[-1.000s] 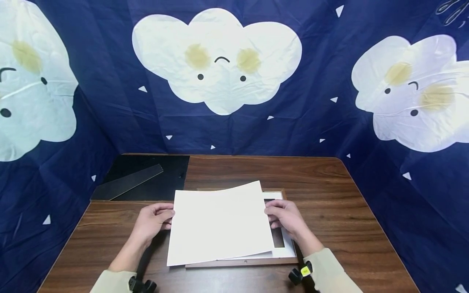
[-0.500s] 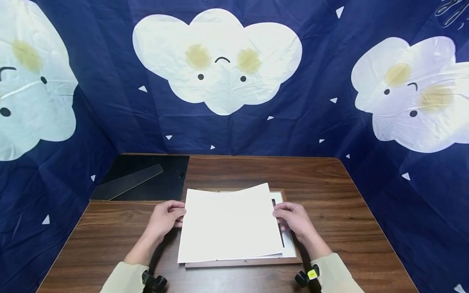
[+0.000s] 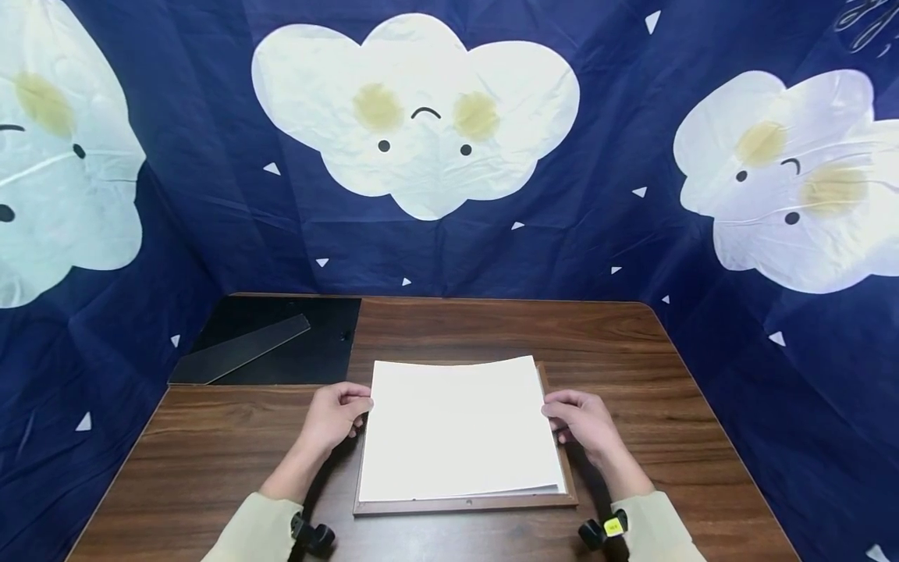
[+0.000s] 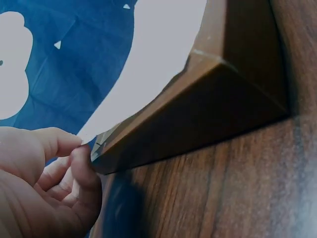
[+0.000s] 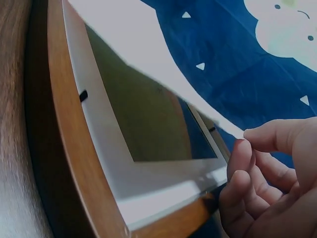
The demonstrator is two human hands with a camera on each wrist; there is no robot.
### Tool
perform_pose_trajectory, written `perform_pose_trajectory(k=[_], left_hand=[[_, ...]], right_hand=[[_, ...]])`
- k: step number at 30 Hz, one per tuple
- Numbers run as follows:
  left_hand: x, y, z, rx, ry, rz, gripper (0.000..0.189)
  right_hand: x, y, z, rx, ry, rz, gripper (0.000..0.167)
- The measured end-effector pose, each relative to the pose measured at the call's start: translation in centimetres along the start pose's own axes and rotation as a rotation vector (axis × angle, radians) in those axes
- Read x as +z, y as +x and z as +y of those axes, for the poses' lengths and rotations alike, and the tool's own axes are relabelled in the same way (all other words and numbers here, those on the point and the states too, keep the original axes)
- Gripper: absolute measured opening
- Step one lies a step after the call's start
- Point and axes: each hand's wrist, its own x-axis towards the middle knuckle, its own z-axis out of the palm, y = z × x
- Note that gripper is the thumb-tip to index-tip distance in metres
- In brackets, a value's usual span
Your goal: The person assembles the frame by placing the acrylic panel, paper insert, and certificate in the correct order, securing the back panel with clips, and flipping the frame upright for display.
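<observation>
A plain white sheet of paper (image 3: 463, 433) lies over a brown wooden picture frame (image 3: 469, 506), covering most of it in the head view. My left hand (image 3: 340, 417) pinches the sheet's left edge between thumb and index finger. At the opposite edge my right hand (image 3: 579, 417) pinches it the same way. The right wrist view shows the sheet raised on that side. Under it are the white mat (image 5: 148, 191), its dark rectangular window (image 5: 148, 114) and a small black tab (image 5: 83, 95). In the left wrist view the sheet bows downward near the frame's wooden side (image 4: 198, 94).
A black board (image 3: 323, 351) lies at the table's back left, with a long dark strip (image 3: 246, 351) across it. Brown wood-grain table (image 3: 506, 328) surrounds the frame. A dark blue cloth (image 3: 435, 250) with cloud prints hangs behind and at both sides.
Both hands have carried the sheet to the right and slightly lower at its far right corner. It now covers the mat and window that showed at the frame's right side.
</observation>
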Motion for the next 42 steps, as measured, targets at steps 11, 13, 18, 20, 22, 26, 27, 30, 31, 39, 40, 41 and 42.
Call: perform_pose_trajectory(k=[11, 13, 18, 20, 22, 26, 27, 30, 31, 39, 40, 41, 42], left_hand=[[0.9, 0.3, 0.0, 0.161, 0.328, 0.072, 0.011], [1.1, 0.2, 0.0, 0.178, 0.372, 0.078, 0.011], [1.4, 0.0, -0.2, 0.222, 0.464, 0.092, 0.009], [1.4, 0.1, -0.3, 0.243, 0.485, 0.097, 0.009], [1.5, 0.1, -0.4, 0.262, 0.496, 0.102, 0.011], [1.6, 0.2, -0.3, 0.258, 0.485, 0.096, 0.02], [1.7, 0.2, -0.3, 0.25, 0.482, 0.094, 0.022], [1.7, 0.2, -0.3, 0.217, 0.478, 0.085, 0.03], [1.7, 0.2, -0.2, 0.206, 0.478, 0.082, 0.033], [1.7, 0.1, 0.3, 0.15, 0.485, 0.071, 0.052], [1.7, 0.1, 0.3, 0.152, 0.49, 0.072, 0.052], [1.7, 0.1, 0.3, 0.153, 0.494, 0.072, 0.052], [1.7, 0.1, 0.4, 0.154, 0.497, 0.071, 0.051]], right_hand=[[-0.7, -0.1, 0.2, -0.025, -0.121, 0.018, 0.024], [-0.6, -0.1, 0.2, -0.028, -0.132, 0.021, 0.023], [-0.5, 0.1, 0.5, -0.041, -0.172, 0.038, 0.019], [-0.5, 0.1, 0.7, -0.054, -0.19, 0.046, 0.018], [-0.4, 0.1, 0.9, -0.077, -0.217, 0.057, 0.017], [-0.3, 0.1, 1.2, -0.133, -0.32, 0.092, 0.017], [-0.2, 0.1, 1.2, -0.141, -0.352, 0.102, 0.017], [-0.1, 0.1, 1.2, -0.147, -0.41, 0.118, 0.016], [0.0, 0.1, 1.2, -0.145, -0.419, 0.12, 0.015], [0.1, 0.2, 1.1, -0.134, -0.434, 0.121, 0.023], [0.1, 0.3, 1.0, -0.127, -0.427, 0.12, 0.026], [0.1, 0.3, 1.0, -0.118, -0.42, 0.118, 0.029], [0.1, 0.4, 1.0, -0.107, -0.411, 0.116, 0.032]])
